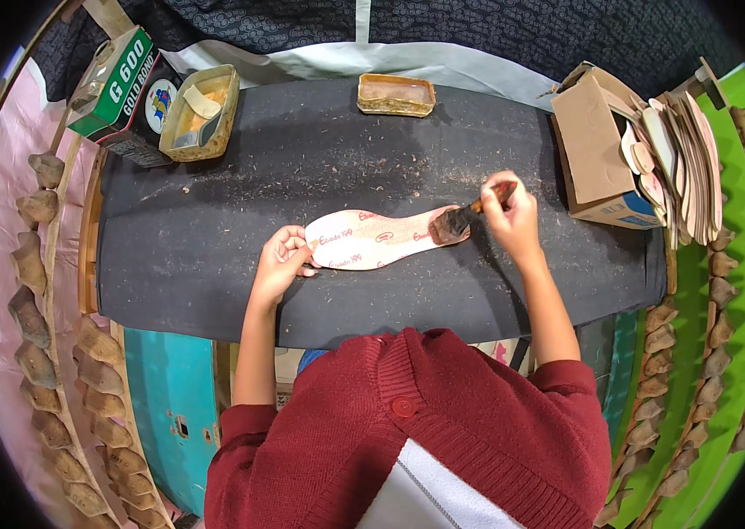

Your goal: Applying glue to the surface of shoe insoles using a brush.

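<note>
A pale pink insole [390, 236] with red print lies across the dark cloth-covered table in front of me. Its wide end is pinched between the thumb and fingers of my left hand [282, 261]. My right hand [511, 215] is closed round the handle of a brush [462, 220]. The dark bristles rest on the narrow right end of the insole, where the surface looks brown and wet.
At the back left stand a green and black tin [118, 101] and an open container [229, 115] with a scraper inside. A shallow dish [397, 95] sits at the back middle. On the right, a cardboard box [591, 132] adjoins stacked insoles [685, 167]. Shoe lasts [30, 264] line side racks.
</note>
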Motion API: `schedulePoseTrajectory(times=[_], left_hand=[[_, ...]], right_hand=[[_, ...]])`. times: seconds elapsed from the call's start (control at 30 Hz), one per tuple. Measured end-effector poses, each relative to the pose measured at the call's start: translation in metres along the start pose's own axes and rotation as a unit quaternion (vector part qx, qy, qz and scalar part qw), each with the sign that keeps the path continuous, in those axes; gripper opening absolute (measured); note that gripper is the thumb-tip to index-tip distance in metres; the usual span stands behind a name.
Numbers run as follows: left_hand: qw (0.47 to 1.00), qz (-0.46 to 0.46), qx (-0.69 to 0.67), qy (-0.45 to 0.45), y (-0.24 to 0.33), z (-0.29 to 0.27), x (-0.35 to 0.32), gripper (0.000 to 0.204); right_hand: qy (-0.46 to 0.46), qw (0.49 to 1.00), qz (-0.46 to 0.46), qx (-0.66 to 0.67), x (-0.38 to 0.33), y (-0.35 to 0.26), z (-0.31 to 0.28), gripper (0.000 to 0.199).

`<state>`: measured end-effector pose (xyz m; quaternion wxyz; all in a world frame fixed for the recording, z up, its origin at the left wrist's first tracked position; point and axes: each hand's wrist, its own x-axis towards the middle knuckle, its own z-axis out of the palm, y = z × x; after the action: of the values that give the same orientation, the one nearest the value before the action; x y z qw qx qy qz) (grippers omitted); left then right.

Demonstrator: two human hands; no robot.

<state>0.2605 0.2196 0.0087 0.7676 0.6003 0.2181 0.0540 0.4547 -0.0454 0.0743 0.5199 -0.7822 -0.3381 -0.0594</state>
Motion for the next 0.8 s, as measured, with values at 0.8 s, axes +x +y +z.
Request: schedulePoseTrajectory(times=[0.8], left_hand=[[1.000, 0.005, -0.028, -0.007, 0.006, 0.002, -0.007, 0.022]], right_hand=[[-0.036, 0.976, -0.143, -0.163, 0.202, 0.028, 0.074, 0.018]])
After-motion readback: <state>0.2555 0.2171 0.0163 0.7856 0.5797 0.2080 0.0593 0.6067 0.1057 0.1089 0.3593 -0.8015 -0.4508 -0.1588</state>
